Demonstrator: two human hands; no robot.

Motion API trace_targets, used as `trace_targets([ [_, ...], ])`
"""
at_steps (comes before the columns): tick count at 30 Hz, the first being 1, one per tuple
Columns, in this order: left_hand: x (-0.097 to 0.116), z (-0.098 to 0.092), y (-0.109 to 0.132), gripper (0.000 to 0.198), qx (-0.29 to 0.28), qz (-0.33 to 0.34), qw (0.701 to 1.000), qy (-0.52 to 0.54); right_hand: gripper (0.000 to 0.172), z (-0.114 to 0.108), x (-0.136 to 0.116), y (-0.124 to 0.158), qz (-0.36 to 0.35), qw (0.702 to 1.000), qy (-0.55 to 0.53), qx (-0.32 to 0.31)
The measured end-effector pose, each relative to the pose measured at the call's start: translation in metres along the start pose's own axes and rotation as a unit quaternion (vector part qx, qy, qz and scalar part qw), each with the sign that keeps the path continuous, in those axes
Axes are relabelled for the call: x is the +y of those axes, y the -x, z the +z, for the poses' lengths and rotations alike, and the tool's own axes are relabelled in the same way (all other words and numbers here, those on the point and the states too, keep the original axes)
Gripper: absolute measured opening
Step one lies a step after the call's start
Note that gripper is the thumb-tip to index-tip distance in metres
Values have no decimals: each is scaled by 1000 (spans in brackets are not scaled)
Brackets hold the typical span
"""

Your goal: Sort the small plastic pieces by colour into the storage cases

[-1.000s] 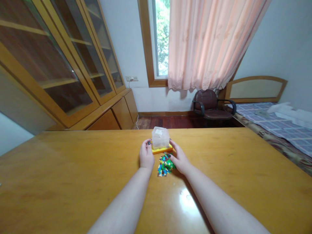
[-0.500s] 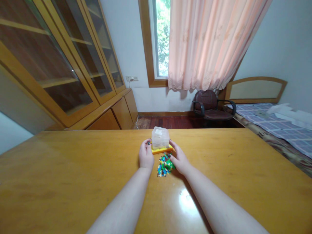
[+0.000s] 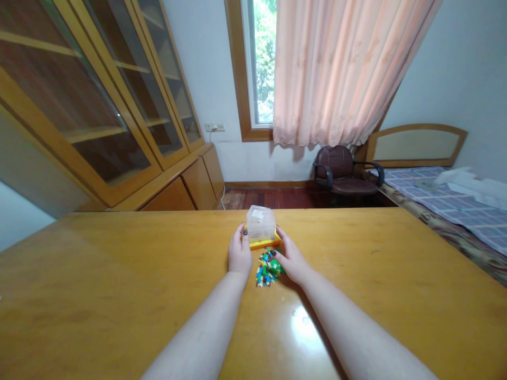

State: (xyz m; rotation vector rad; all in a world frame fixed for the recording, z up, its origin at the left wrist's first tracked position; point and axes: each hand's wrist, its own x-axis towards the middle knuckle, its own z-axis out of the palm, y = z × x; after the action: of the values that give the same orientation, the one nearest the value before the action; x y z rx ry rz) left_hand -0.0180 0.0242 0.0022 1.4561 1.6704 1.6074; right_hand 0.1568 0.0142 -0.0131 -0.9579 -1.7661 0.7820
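Observation:
A small clear plastic box point(image 3: 260, 224) stands upside down on its orange lid point(image 3: 264, 244) in the middle of the wooden table point(image 3: 119, 274). My left hand point(image 3: 240, 255) rests against the box's left side, fingers pressed to it. On the right side, my right hand point(image 3: 291, 257) touches the lid's edge with its fingertips. A heap of small coloured bricks point(image 3: 268, 267), green, blue, yellow and red, lies on the table between my hands, just in front of the box.
A tall glass-door cabinet point(image 3: 99, 95) lines the left wall. Beyond the table stand a dark office chair point(image 3: 341, 171) and a bed with a checked cover point(image 3: 447, 200). A window with a pink curtain point(image 3: 336, 68) is behind.
My left hand has shifted a little to the right and closer against the box's side. The box, the bricks and my right hand stay where they were.

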Motion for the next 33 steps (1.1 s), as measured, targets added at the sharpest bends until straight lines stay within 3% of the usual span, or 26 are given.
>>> trace_targets([
  [6, -3, 6, 6, 41, -43, -20, 999, 8, 71, 3, 3, 0, 18, 1000, -2, -9],
  [18, 15, 3, 6, 32, -2, -27, 999, 22, 70, 2, 4, 1, 0, 1000, -13, -9],
  [24, 11, 3, 5, 29, -4, -26, 1000, 12, 70, 1, 2, 1, 6, 1000, -11, -12],
  [29, 2, 5, 4, 37, 15, -17, 996, -86, 66, -1, 3, 0, 19, 1000, 0, 3],
  [33, -2, 7, 5, 50, -23, -65, 981, -180, 62, 0, 9, -1, 31, 999, 15, 37],
])
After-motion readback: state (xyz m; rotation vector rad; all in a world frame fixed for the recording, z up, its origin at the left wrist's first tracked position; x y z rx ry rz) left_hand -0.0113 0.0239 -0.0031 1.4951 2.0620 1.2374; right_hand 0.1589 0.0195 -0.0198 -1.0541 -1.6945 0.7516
